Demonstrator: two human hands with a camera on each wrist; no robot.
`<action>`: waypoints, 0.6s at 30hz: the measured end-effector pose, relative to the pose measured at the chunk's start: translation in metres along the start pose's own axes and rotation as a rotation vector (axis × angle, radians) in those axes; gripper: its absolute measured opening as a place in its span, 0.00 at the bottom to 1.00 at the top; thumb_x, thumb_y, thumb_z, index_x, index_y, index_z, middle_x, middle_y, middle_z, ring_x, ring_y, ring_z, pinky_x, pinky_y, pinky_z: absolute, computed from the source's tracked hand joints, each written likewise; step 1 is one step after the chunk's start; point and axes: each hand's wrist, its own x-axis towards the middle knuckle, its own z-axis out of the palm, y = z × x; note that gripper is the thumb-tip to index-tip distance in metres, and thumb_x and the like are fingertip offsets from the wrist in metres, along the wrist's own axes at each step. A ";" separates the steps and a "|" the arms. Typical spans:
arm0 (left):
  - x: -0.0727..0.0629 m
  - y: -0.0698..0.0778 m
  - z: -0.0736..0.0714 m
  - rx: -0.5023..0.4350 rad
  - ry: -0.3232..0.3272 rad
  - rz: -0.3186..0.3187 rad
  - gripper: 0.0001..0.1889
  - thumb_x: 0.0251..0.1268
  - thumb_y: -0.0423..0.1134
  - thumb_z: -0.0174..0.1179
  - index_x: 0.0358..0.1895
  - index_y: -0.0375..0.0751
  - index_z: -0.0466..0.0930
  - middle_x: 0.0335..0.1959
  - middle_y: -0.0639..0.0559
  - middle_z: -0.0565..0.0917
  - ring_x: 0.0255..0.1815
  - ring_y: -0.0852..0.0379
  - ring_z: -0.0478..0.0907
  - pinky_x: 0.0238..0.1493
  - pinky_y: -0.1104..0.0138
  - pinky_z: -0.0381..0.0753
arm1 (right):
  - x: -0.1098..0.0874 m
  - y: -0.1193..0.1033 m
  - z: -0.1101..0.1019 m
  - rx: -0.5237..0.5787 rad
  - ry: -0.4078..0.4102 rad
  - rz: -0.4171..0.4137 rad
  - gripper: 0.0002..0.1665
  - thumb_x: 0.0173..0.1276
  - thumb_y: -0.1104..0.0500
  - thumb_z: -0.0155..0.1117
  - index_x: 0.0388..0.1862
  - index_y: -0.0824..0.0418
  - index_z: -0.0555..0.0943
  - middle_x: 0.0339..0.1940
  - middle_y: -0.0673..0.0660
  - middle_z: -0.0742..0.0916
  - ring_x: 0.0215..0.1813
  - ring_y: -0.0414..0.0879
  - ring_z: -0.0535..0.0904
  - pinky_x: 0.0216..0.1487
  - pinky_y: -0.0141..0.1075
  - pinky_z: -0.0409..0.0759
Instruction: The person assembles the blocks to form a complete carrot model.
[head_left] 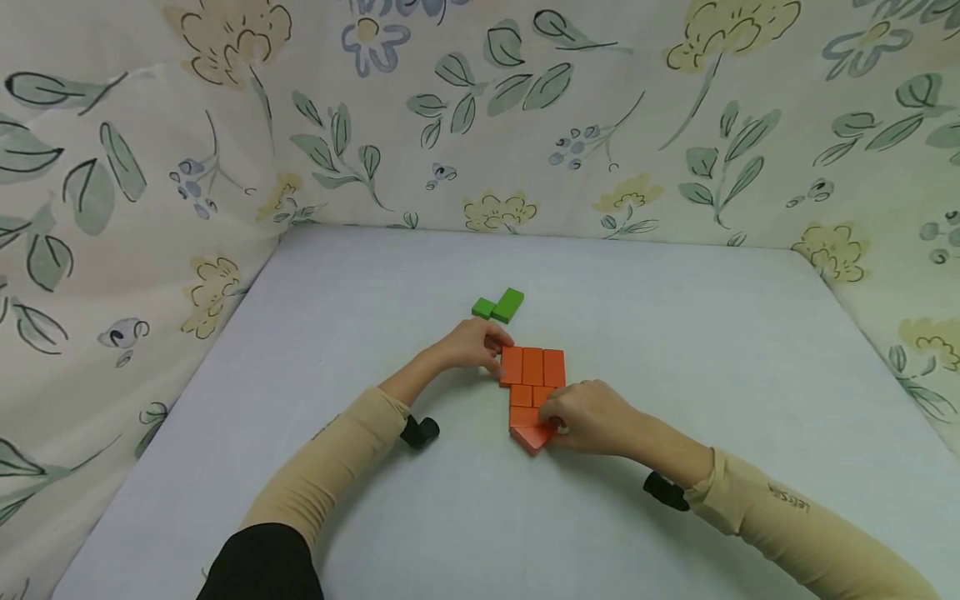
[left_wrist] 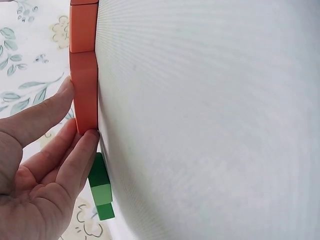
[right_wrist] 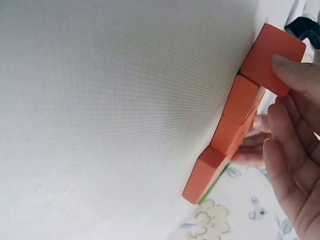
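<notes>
Several flat orange blocks lie together on the table: three longer ones side by side at the far end, smaller ones below. My left hand (head_left: 468,346) is at the far left orange rectangular block (head_left: 512,365), thumb at its top edge and fingertips against its far end (left_wrist: 86,90). At the near end sits an orange triangular block (head_left: 531,438), its point toward me. My right hand (head_left: 596,417) pinches it at its right side, the thumb flat on its broad side face (right_wrist: 267,50). The right hand's fingers cover part of the neighbouring orange blocks.
Two green blocks lie just beyond the orange group, a longer one (head_left: 508,305) and a small one (head_left: 483,308) beside it. A white cloth-covered table (head_left: 712,333) is bordered by a floral curtain (head_left: 480,167) at the back and sides. Black wrist cameras hang under both forearms.
</notes>
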 end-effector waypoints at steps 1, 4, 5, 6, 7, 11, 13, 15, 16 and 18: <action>0.000 0.000 0.000 0.000 0.000 -0.001 0.24 0.51 0.30 0.73 0.54 0.34 0.81 0.47 0.48 0.83 0.42 0.58 0.76 0.45 0.70 0.76 | 0.000 0.000 0.000 -0.002 0.003 0.000 0.08 0.51 0.65 0.75 0.28 0.57 0.84 0.20 0.45 0.78 0.23 0.34 0.67 0.25 0.26 0.67; 0.001 0.001 0.000 -0.003 0.002 -0.006 0.24 0.51 0.30 0.73 0.55 0.34 0.81 0.48 0.47 0.83 0.44 0.57 0.76 0.47 0.70 0.76 | 0.000 0.000 0.000 -0.006 0.010 0.000 0.08 0.50 0.65 0.75 0.28 0.57 0.84 0.20 0.45 0.77 0.22 0.34 0.66 0.24 0.26 0.66; 0.001 0.000 0.000 -0.004 0.002 -0.007 0.24 0.51 0.30 0.73 0.55 0.35 0.81 0.48 0.47 0.83 0.44 0.57 0.77 0.47 0.70 0.76 | 0.000 0.000 0.000 -0.006 0.012 -0.001 0.08 0.51 0.65 0.75 0.28 0.57 0.83 0.19 0.45 0.77 0.22 0.34 0.65 0.24 0.26 0.66; 0.001 0.000 0.000 -0.005 0.003 -0.007 0.24 0.51 0.30 0.73 0.55 0.35 0.81 0.49 0.47 0.83 0.44 0.57 0.77 0.47 0.70 0.76 | 0.000 0.000 0.001 -0.008 0.016 -0.002 0.08 0.50 0.65 0.75 0.27 0.57 0.83 0.19 0.45 0.76 0.22 0.34 0.65 0.24 0.26 0.65; 0.001 0.000 0.000 -0.007 0.003 -0.007 0.24 0.51 0.30 0.73 0.55 0.35 0.81 0.49 0.47 0.83 0.44 0.57 0.77 0.47 0.70 0.76 | 0.000 0.000 0.001 -0.009 0.018 -0.002 0.09 0.50 0.65 0.75 0.27 0.56 0.83 0.19 0.45 0.76 0.22 0.34 0.65 0.24 0.26 0.65; 0.001 -0.001 0.000 -0.009 0.003 -0.005 0.25 0.50 0.30 0.73 0.55 0.35 0.81 0.48 0.48 0.83 0.43 0.57 0.76 0.46 0.70 0.76 | 0.000 0.001 0.003 -0.009 0.021 0.002 0.09 0.50 0.66 0.75 0.27 0.56 0.83 0.20 0.45 0.77 0.22 0.34 0.66 0.24 0.26 0.66; 0.001 -0.001 0.000 -0.010 0.002 -0.006 0.25 0.50 0.30 0.73 0.55 0.34 0.81 0.48 0.48 0.83 0.43 0.57 0.76 0.45 0.70 0.76 | 0.000 0.001 0.004 -0.005 0.020 0.007 0.09 0.50 0.66 0.75 0.27 0.56 0.83 0.21 0.45 0.78 0.22 0.34 0.67 0.24 0.26 0.67; 0.000 -0.001 0.000 -0.010 0.002 -0.006 0.25 0.50 0.30 0.73 0.55 0.35 0.81 0.48 0.47 0.83 0.43 0.57 0.76 0.45 0.70 0.76 | 0.000 0.000 0.003 -0.002 0.018 0.015 0.09 0.50 0.66 0.74 0.27 0.56 0.83 0.21 0.45 0.79 0.22 0.34 0.68 0.24 0.26 0.68; 0.000 -0.001 0.000 -0.009 0.003 -0.006 0.25 0.50 0.30 0.73 0.55 0.35 0.81 0.48 0.48 0.83 0.43 0.57 0.76 0.45 0.70 0.76 | -0.001 0.000 0.003 0.000 0.015 0.019 0.09 0.50 0.66 0.74 0.27 0.56 0.83 0.22 0.46 0.80 0.22 0.35 0.68 0.24 0.26 0.69; 0.001 -0.001 0.000 -0.005 0.006 -0.002 0.25 0.50 0.30 0.73 0.55 0.35 0.81 0.47 0.48 0.83 0.42 0.57 0.76 0.45 0.70 0.76 | -0.001 0.000 0.001 -0.003 -0.007 0.036 0.08 0.50 0.65 0.75 0.28 0.57 0.83 0.24 0.46 0.82 0.23 0.35 0.70 0.25 0.27 0.71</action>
